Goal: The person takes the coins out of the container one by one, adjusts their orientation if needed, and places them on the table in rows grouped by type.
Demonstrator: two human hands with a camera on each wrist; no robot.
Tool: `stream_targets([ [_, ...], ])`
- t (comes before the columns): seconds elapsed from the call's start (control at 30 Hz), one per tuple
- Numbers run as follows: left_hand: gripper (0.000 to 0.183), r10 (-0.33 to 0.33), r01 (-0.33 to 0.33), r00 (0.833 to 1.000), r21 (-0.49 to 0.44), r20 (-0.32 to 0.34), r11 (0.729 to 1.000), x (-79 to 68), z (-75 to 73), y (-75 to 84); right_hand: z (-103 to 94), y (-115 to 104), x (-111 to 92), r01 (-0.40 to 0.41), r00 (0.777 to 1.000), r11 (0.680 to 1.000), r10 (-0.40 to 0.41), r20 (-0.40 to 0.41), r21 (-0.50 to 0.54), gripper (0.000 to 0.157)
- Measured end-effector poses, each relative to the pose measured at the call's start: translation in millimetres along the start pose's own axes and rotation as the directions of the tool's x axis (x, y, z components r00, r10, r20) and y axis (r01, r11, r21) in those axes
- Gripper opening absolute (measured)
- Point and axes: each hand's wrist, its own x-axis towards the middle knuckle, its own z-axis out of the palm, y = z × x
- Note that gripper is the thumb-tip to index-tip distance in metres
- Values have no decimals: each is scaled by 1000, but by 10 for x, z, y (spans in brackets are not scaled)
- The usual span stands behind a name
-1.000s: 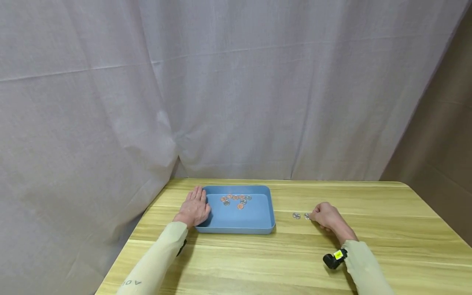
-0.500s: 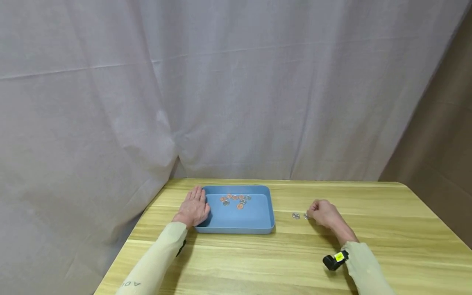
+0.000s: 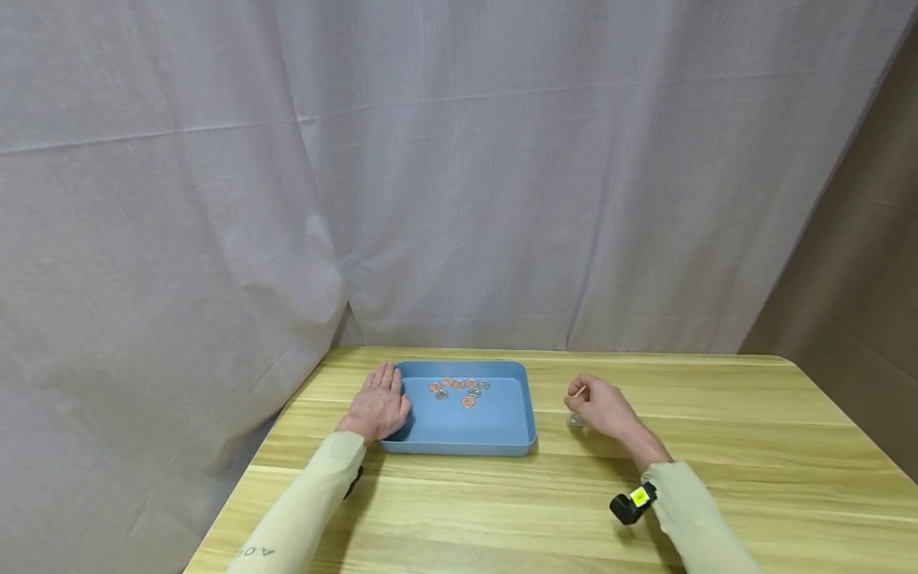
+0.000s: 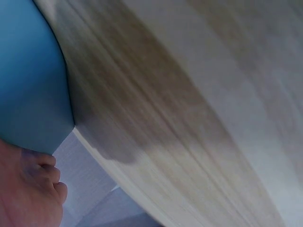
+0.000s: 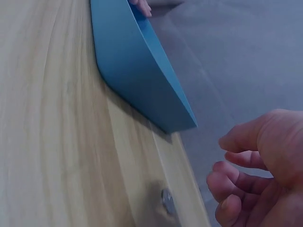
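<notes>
My left hand (image 3: 376,404) lies with straight fingers against the left side of a blue tray (image 3: 459,448). Its curled-looking fingertips (image 4: 53,175) show past the tray wall in the left wrist view. To the right of the tray, my right hand (image 3: 601,408) is raised over the table, thumb and forefinger together. A thin copper-coloured edge, seemingly a coin (image 3: 579,391), shows at those fingertips; in the right wrist view the fingers hide it. Below that hand a silver coin (image 5: 167,201) lies on the table, partly covered by the hand in the head view.
Several copper and silver coins (image 3: 459,384) lie inside the tray toward its back. The wooden table (image 3: 466,510) ends at a grey curtain (image 3: 459,199) behind. A brown panel (image 3: 846,303) stands at the right.
My right hand has risen and moved left toward the tray, from beside the right-hand silver coin to over the left-hand one. The right-hand coin no longer shows. My left hand has stayed put.
</notes>
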Motion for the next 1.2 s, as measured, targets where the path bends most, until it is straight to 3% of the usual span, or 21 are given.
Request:
stream_targets([
  [0.37,62,-1,1,1000,5,6,1000,4,12,-3,128,-324,131,32,999,999,-33,31,18,16],
  [0.57,62,-11,12,1000,-6,13,1000,0,6,9,249,-431,224,84,996,996,-84,10,24,16],
  [0.77,62,-11,11,1000,-3,2,1000,4,11,9,402,-539,298,97,994,993,-100,44,69,20],
  [1.2,61,-1,1,1000,17,-10,1000,22,42,19,713,-762,388,59,989,994,-71,128,90,23],
])
